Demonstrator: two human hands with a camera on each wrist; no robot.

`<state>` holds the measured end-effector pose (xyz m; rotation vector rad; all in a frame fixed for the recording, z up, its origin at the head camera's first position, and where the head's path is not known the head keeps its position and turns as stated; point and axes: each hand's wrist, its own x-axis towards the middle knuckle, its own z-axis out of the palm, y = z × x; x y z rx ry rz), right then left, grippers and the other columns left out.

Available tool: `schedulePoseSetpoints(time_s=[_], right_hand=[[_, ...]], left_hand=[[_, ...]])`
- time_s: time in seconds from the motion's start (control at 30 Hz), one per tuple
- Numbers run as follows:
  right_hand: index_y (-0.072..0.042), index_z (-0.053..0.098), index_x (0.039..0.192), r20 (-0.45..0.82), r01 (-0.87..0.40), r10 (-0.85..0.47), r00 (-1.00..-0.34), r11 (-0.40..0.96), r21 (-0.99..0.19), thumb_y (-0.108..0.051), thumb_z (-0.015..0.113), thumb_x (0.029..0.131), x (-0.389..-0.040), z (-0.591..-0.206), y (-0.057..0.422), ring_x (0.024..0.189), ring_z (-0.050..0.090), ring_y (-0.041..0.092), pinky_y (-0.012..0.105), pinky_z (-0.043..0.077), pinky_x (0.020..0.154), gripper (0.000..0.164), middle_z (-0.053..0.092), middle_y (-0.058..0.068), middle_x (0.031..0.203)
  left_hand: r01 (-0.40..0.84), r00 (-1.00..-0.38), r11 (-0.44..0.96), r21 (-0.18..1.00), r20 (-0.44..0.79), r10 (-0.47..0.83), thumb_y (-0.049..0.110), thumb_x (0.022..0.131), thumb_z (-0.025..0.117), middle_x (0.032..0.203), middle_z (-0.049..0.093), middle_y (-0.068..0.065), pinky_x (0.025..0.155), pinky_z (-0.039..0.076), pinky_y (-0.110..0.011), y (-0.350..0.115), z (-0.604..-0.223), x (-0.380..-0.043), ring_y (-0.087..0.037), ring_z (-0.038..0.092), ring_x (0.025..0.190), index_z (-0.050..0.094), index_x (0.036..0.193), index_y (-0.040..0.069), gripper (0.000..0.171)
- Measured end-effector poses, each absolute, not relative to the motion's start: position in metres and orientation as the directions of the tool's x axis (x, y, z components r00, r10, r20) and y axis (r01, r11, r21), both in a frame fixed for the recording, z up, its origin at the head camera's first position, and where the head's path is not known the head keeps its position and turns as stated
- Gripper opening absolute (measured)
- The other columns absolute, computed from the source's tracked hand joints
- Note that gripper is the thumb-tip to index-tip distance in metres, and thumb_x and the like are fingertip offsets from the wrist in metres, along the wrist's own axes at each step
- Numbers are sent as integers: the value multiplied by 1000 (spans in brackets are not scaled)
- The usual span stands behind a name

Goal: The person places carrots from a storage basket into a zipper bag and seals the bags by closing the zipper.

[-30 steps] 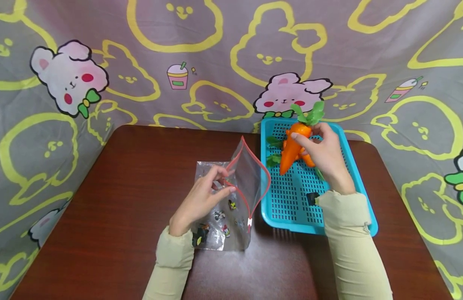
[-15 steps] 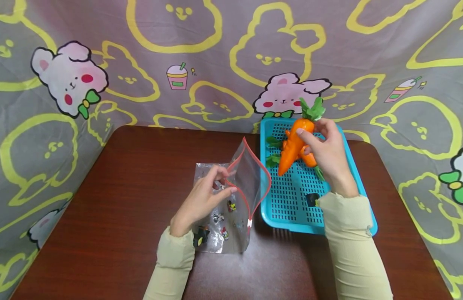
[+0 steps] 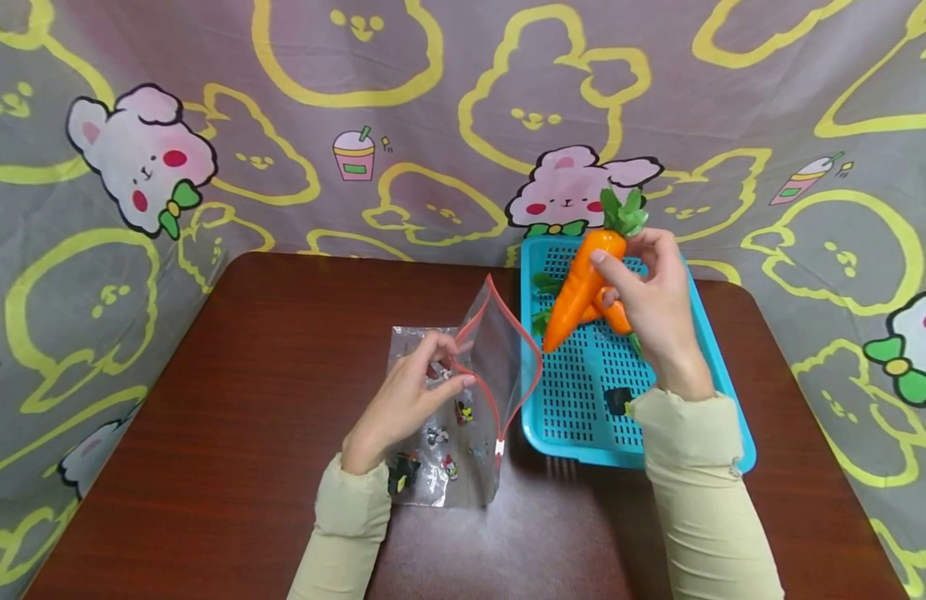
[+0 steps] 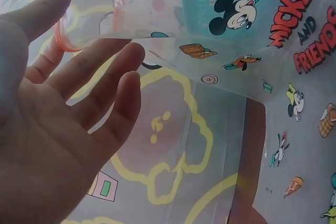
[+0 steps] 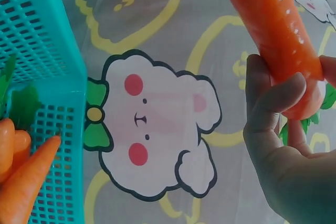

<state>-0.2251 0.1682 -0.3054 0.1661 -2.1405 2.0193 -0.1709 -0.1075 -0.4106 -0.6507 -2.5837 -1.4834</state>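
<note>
A large orange carrot (image 3: 580, 283) with green leaves is gripped near its leafy end by my right hand (image 3: 658, 300), tip slanting down to the left above the basket. The right wrist view shows the thumb and fingers around the thick end of the carrot (image 5: 278, 30). My left hand (image 3: 410, 396) pinches the red zip edge of a clear cartoon-printed zip bag (image 3: 447, 450), whose mouth gapes toward the basket. In the left wrist view the printed bag (image 4: 252, 66) stretches right of the hand, and the other fingers are loosely bent.
The blue perforated basket (image 3: 568, 455) stands on the brown table (image 3: 267, 400) to the right of the bag. More carrots (image 5: 23, 182) lie inside it, behind the held one. A patterned cloth (image 3: 417, 83) hangs behind and beside the table.
My right hand has raised the carrot slightly, away from the other carrots, and its tip has swung left toward the bag. The left hand and bag have barely moved.
</note>
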Motion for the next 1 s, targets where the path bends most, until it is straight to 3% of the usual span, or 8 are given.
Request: schedulePoseSetpoints(time_s=[0.23, 0.43, 0.67, 0.83, 1.0], right_hand=[[-12, 45, 112, 261, -260, 32, -965, 32, -965, -18, 69, 89, -223, -304, 163, 47, 51, 14, 19, 45, 46, 33, 47, 8, 117], [-11, 46, 109, 302, -302, 17, -953, 14, -953, -13, 69, 89, -220, -303, 157, 55, 57, 12, 17, 48, 51, 30, 45, 7, 119], [-14, 51, 107, 328, -319, 40, -944, 148, -936, -16, 71, 87, -216, -309, 148, 81, 62, 15, 19, 53, 59, 28, 52, 1, 116], [-13, 51, 107, 318, -314, 17, -948, 127, -941, -16, 72, 87, -213, -313, 142, 81, 59, 18, 23, 56, 59, 29, 53, 3, 113], [-8, 50, 111, 332, -326, -11, -943, 232, -917, -19, 70, 88, -209, -317, 138, 80, 61, 16, 23, 56, 63, 32, 55, 3, 109]], left_hand=[[408, -903, 411, 815, 295, 312, 22, 86, 73, 126, 67, 0, 79, 49, -35, -106, -410, -171, -12, 56, 88, 51, 111, 14, 34], [423, -899, 398, 814, 323, 297, 21, 86, 74, 124, 67, -6, 83, 50, -40, -105, -408, -170, -12, 59, 95, 52, 117, 12, 39], [459, -886, 411, 787, 371, 279, 19, 86, 74, 121, 68, -5, 83, 51, -36, -105, -408, -170, -13, 59, 95, 55, 114, 9, 35], [482, -875, 420, 769, 400, 272, 21, 87, 73, 113, 69, -5, 82, 51, -33, -106, -409, -170, -14, 59, 93, 58, 110, 8, 31], [495, -868, 396, 773, 417, 269, 20, 87, 73, 122, 68, -5, 82, 50, -34, -106, -408, -170, -17, 63, 102, 58, 108, 7, 29]])
